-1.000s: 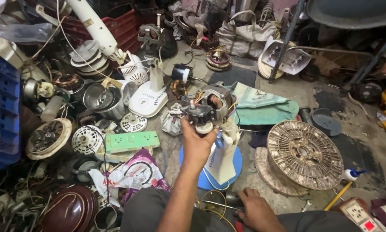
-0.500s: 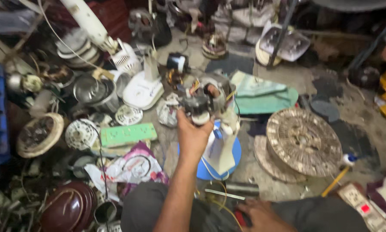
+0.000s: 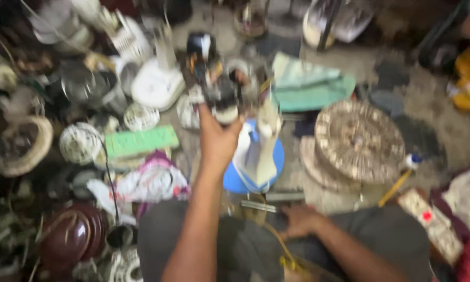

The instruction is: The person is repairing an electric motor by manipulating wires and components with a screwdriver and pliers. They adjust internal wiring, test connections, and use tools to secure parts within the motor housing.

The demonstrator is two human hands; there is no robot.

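Left hand [image 3: 217,140] now lifted higher, wrapped tight round the little motor [image 3: 222,94], clear of the blue dish [image 3: 276,156]. Right hand [image 3: 300,219] flat on floor; spread unclear.

My left arm runs up from six o'clock toward twelve, nearly straight, forearm bare. The left hand [image 3: 217,140] is raised at the end of it, back toward me, fingers curled shut around something held at its top. My right hand [image 3: 301,219] lies low at about five o'clock, palm down, fingers spread loosely, forearm angling in from the lower right.
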